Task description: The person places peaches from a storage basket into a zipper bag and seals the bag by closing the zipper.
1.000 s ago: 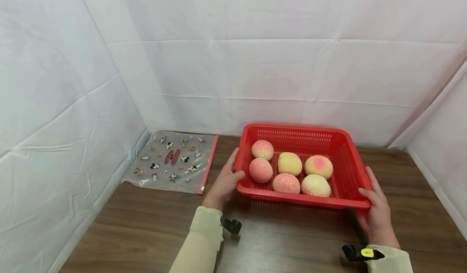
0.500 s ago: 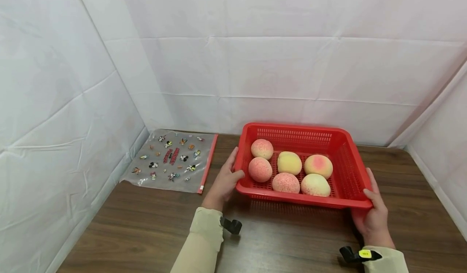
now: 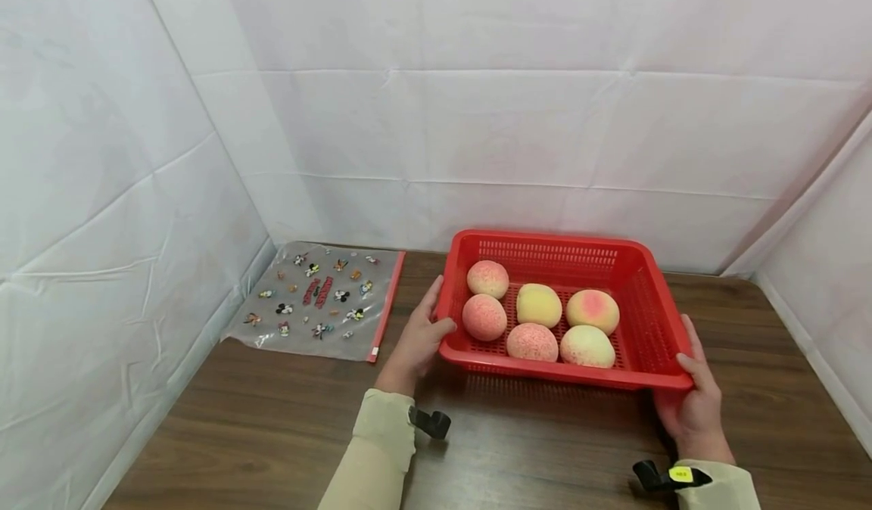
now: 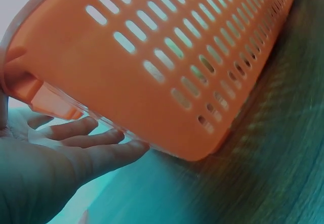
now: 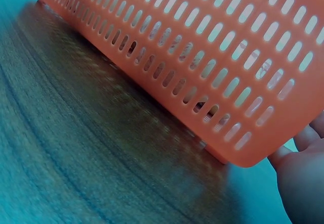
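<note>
A red plastic basket with slotted walls holds several peach-like round fruits, among them a yellow one, a pink one and a pale one. At its left end my left hand holds the rim, thumb on top and fingers under it. My right hand holds the right end the same way, its thumb over the rim. In the left wrist view the left fingers lie against the end wall. Part of the right hand shows beside the basket's corner in the right wrist view.
A clear zip bag with cartoon prints and a red slider strip lies flat to the left of the basket. The dark wooden table is bordered by white cloth walls at the back and both sides.
The right hand has shifted its hold slightly, its thumb drawing back toward the outer edge of the rim. Basket and left hand stay nearly in place.
</note>
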Motion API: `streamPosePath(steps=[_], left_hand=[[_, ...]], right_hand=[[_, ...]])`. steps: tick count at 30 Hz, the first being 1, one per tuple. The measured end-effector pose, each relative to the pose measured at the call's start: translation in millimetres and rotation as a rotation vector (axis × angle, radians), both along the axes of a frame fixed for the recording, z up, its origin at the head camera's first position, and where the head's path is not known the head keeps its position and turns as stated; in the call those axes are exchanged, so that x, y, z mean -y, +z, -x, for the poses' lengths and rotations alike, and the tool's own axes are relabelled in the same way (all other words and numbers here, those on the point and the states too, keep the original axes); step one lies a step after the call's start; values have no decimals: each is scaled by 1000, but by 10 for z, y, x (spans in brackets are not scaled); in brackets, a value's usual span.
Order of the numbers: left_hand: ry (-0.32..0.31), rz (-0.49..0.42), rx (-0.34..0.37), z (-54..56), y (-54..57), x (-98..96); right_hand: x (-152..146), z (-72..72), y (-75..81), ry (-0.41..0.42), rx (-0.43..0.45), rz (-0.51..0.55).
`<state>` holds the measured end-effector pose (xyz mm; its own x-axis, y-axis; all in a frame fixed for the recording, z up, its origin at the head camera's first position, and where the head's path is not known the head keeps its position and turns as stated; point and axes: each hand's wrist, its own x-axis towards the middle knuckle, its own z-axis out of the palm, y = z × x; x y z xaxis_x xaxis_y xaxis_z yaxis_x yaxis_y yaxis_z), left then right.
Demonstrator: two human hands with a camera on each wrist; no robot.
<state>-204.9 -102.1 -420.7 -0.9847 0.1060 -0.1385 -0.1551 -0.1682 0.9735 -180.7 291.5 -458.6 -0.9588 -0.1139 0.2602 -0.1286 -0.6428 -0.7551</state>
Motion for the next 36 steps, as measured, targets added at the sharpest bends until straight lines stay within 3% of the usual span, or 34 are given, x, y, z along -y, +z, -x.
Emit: streamPosePath(steps=[6,13,21,26,36], left_hand=[[-8,-31,-6,-10,7,17],[11,11,11,-24,45,56],[106,62,34,12,56,166],[161,92,13,44,48,257],[208,118,-10,91,63,413]], right_hand=[[-1,8,-20,-16,-10,-33],[-6,3,-11,-23,10,-38],[-3,6,-20,-23,3,-41],[-4,14,-25,-23,7,-37],[-18,19,-38,-28,4,-48]])
